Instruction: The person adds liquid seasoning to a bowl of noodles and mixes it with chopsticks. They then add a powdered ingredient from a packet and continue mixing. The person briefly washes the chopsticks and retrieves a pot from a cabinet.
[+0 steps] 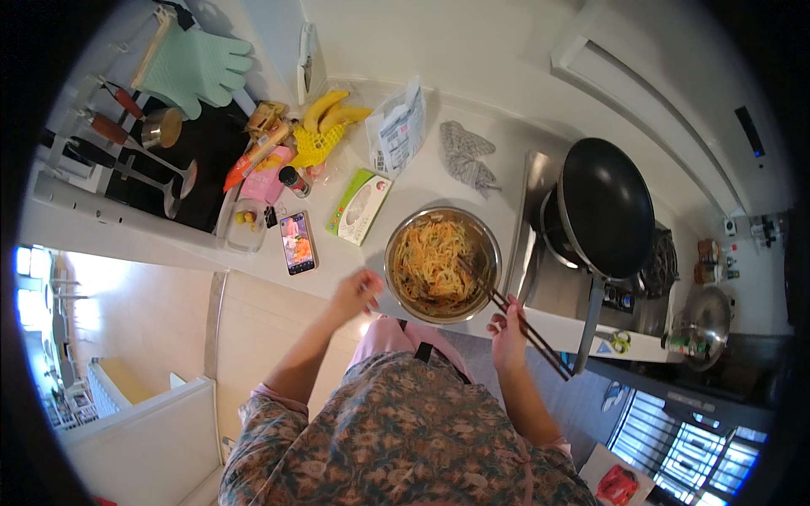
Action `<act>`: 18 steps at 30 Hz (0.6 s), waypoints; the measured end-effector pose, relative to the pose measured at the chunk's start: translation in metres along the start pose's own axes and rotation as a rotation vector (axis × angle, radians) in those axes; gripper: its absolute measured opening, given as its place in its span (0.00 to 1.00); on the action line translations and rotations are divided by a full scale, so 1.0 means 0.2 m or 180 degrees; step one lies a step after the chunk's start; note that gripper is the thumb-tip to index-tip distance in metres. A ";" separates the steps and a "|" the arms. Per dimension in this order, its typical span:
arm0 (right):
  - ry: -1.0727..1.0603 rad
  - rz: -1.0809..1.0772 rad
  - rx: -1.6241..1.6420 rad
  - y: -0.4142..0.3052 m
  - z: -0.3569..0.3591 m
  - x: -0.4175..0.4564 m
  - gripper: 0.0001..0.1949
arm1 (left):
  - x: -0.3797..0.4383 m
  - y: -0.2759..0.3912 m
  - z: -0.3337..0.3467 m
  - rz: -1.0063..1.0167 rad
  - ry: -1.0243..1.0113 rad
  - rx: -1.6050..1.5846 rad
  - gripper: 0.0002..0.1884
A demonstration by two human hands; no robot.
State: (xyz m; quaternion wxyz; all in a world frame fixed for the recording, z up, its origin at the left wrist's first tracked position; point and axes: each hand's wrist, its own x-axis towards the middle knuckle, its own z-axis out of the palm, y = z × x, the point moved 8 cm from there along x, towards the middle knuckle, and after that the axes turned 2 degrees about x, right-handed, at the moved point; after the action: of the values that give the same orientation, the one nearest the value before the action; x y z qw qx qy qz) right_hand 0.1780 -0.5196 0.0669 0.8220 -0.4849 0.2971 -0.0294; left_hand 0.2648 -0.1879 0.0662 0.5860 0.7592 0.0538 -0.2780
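A steel mixing bowl (495,243) stands near the counter's front edge. Shredded vegetables (433,259), orange and pale green, fill much of it. My right hand (509,332) grips a pair of dark chopsticks (535,339) at the bowl's right side, and their tips are down in the shreds. Left of the bowl, my left hand (356,292) hangs in the air, a little blurred, with bent fingers and nothing visible in them. A green and white box (359,207) lies behind that hand, and a phone (297,243) with a lit screen rests to its left.
On the right, a black frying pan (607,209) sits on the gas stove (538,278), its handle reaching past the counter edge. Grey cloth (468,155), a plastic pouch (397,129), bananas (332,114), a spice jar (294,181) and a clear container (243,229) line the counter. Green-handled scissors (620,342) lie front right.
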 end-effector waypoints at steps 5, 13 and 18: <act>-0.0481 0.0421 -0.0249 0.11 0.00 -0.07 0.22 | 0.23 0.70 -0.56 0.2078 0.2387 0.0977 0.11; -0.1211 0.1098 -0.1293 0.17 0.09 -0.35 0.21 | 0.88 1.35 -0.71 0.1181 0.1893 0.2303 0.16; -0.1296 -0.0050 -0.1376 -0.13 0.48 -0.35 0.11 | 1.11 1.33 -0.75 0.1252 0.1563 0.2974 0.12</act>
State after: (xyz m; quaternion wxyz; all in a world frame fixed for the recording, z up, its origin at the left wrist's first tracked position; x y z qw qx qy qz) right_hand 0.1764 -0.4358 0.1542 0.7421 -0.6470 0.1217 0.1261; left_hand 0.6127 -0.1858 0.2116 0.1986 0.9762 -0.0827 0.0270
